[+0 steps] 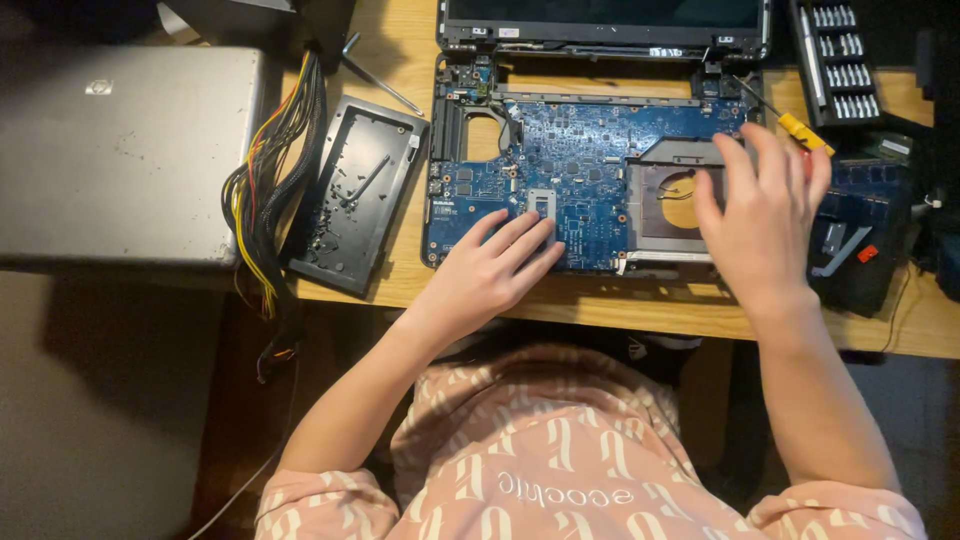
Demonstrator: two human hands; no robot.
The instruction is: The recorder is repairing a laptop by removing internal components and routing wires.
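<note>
Plainly, the biggest thing at stake is the blue motherboard point(590, 170), lying bare in the opened laptop base on the wooden desk point(620, 310), just below the hinged screen edge. The left hand point(490, 270) rests flat on the board's lower left part, fingers spread and pressed on the bare circuitry; I judge that weight or skin contact there could bend or mark the small parts.

The right hand point(765, 215) hovers over the board's right side, above the round fan opening, fingers loosely curled. A yellow-handled screwdriver point(795, 125) pokes out past its fingertips, but whether the hand pinches it or it merely lies behind I cannot tell. If held, a slip of the tip could scratch the board.

Left of the board sits a closed silver laptop point(125, 155) with a small round emblem near its top left. Between it and the board hangs a bundle of yellow, red and black wires point(265, 200), which could snag, and a black cover panel point(355, 195) tilted near the desk edge, which may slide off.

Right of the board lies a dark part point(860, 235) with a small red tab; above that, a black bit case point(840, 60) with rows of silver bits. A small white label sits on the screen edge above the board.
</note>
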